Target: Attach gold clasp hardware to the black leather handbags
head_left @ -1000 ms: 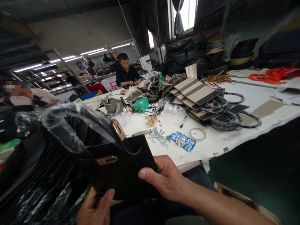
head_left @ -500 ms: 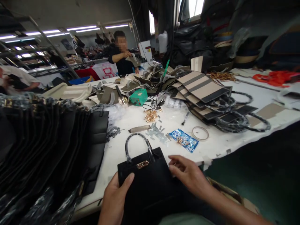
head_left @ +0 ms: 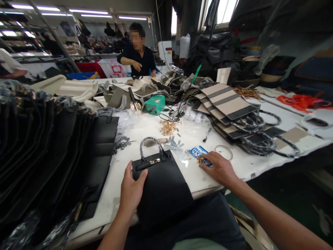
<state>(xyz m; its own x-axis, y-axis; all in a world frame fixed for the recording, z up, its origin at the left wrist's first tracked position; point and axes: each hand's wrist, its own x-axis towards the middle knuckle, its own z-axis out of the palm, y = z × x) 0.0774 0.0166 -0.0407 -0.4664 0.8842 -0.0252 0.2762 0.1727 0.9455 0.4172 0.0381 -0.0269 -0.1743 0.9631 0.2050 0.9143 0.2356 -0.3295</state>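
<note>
My left hand (head_left: pixel 133 189) grips the left edge of a black handbag panel (head_left: pixel 162 184), thumb on its front and fingers behind. The panel leans over the table's front edge toward my lap. It has a film-wrapped loop handle (head_left: pixel 151 144) and a strap with a shiny gold-coloured clasp (head_left: pixel 154 161). My right hand (head_left: pixel 221 168) is at a blue plastic packet (head_left: pixel 198 150), its fingers curled down at small gold-coloured metal fittings (head_left: pixel 199 159) lying there. Whatever is between the fingertips is too small to make out.
Black bag panels (head_left: pixel 62 139) stand in a thick row at left. Beige-and-black panels (head_left: pixel 229 100) are stacked at right. Between them lie a gold fittings heap (head_left: pixel 168 127), metal plates (head_left: pixel 173 147), a green box (head_left: pixel 155 104) and a tape ring (head_left: pixel 224 152). A co-worker (head_left: pixel 137 52) stands across the table.
My right hand has moved from beside the panel's right edge forward and right to the fittings on the blue packet. My left hand still holds the panel. The co-worker's raised hand no longer holds a piece.
</note>
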